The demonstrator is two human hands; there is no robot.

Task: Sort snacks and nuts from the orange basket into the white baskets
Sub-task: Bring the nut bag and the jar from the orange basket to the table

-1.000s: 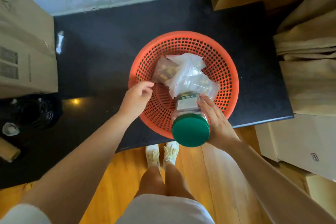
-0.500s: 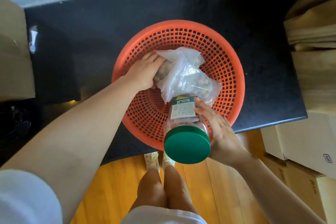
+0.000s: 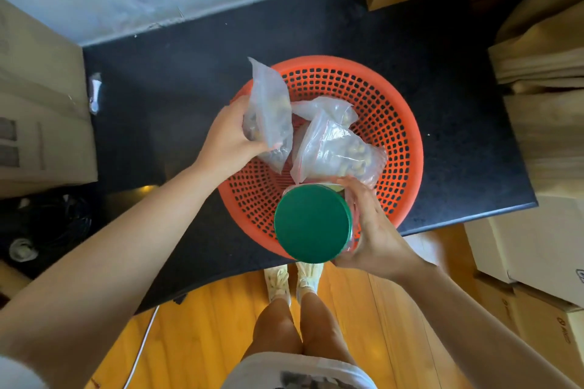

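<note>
Right hand: the right hand (image 3: 374, 230), low and right of centre in the frame, gripped a jar (image 3: 313, 223); its fingers (image 3: 355, 188) curled round the jar's far side and pinched a fold of thin plastic against it.
Jar: held above the near rim of the basket and tipped toward the camera, so the round, flat, matt green lid (image 3: 311, 224) hid nearly all of the clear body; only a sliver of label showed past the lid's far edge.
Left hand: the left hand (image 3: 232, 137), at mid-frame left of centre, held a clear bag (image 3: 268, 114) lifted above the basket's left rim, thumb under the bag's lower part; the other fingers were hidden behind the bag.
Lifted bag: thin, crinkled, see-through plastic, standing roughly upright, with small brownish pieces showing dimly inside.
Second bag: another clear bag (image 3: 331, 148) lay in the basket, just beside the lifted one and touching the jar's far end; pale nut-like pieces showed through its wrinkled film.
Basket: a round orange basket (image 3: 398, 123), plastic with a grid of small holes, sat on the desk near its front edge.
Desk: the desk (image 3: 189, 79) was dark and finely speckled, with cardboard boxes (image 3: 41, 110) at the frame's left.
</note>
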